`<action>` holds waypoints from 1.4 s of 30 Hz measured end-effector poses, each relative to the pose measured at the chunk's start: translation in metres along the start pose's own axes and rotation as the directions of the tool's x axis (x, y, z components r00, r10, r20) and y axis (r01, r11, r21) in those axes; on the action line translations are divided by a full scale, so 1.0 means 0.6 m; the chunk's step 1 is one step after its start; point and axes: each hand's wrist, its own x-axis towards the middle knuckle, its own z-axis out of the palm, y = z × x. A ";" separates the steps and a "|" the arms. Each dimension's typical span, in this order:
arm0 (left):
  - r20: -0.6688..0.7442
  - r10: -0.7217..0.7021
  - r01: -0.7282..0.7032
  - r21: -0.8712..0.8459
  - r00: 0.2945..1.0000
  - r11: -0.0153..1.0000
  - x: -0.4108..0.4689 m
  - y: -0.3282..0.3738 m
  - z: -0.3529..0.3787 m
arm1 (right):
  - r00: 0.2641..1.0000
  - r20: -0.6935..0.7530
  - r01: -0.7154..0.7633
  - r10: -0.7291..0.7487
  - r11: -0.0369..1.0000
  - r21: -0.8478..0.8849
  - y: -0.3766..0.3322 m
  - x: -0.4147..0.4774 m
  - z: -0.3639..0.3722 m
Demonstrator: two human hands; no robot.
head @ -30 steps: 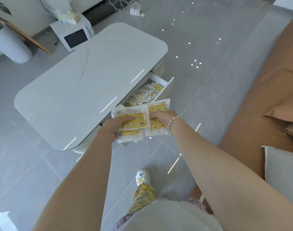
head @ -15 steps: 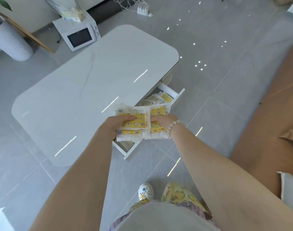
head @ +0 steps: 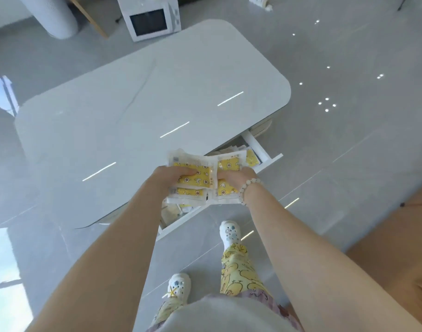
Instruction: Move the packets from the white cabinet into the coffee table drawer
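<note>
Head view: the left hand point(head: 171, 179) and right hand point(head: 237, 178) each grip a stack of yellow-and-white plastic packets point(head: 200, 179), fingers curled round them. The two stacks are held side by side above the open white drawer point(head: 256, 148) at the near edge of the glossy white rounded coffee table point(head: 133, 104). Loose packets point(head: 251, 158) lie in the drawer's far-right corner.

Left hand point(head: 171, 174): grips one stack of packets point(head: 195, 179), thumb across the top.
Right hand point(head: 238, 177): grips a second stack just beside the first, their edges touching; a bracelet point(head: 247, 188) circles the wrist.
Packets: white-edged with yellow print, both stacks held above the open drawer point(head: 262, 149).
Drawer: pulled out from the near long edge of the table point(head: 145, 104), towards its right corner; loose packets point(head: 251, 158) lie at its right end.
Floor point(head: 349, 140): grey tiles; a microwave point(head: 152, 20) stands beyond the table's far edge, two shoes point(head: 229, 232) near the drawer front, a sofa point(head: 397, 236) at right.
</note>
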 end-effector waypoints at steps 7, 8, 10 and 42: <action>-0.093 -0.122 0.103 -0.192 0.988 0.976 0.084 0.007 0.080 | 1.000 0.018 -0.012 0.016 0.977 -0.214 -0.039 0.107 -0.054; -0.097 -0.147 0.122 -0.225 0.984 0.967 0.102 -0.002 0.087 | 1.000 0.018 -0.017 0.022 0.972 -0.236 -0.040 0.125 -0.050; -0.107 -0.193 0.154 -0.296 0.975 0.943 0.130 -0.021 0.100 | 0.999 0.022 -0.033 0.041 0.955 -0.293 -0.033 0.161 -0.036; -0.562 -0.148 0.136 -0.063 0.814 0.989 0.641 -0.229 0.114 | 0.968 -0.038 0.095 -0.248 0.504 -0.859 0.127 0.671 0.286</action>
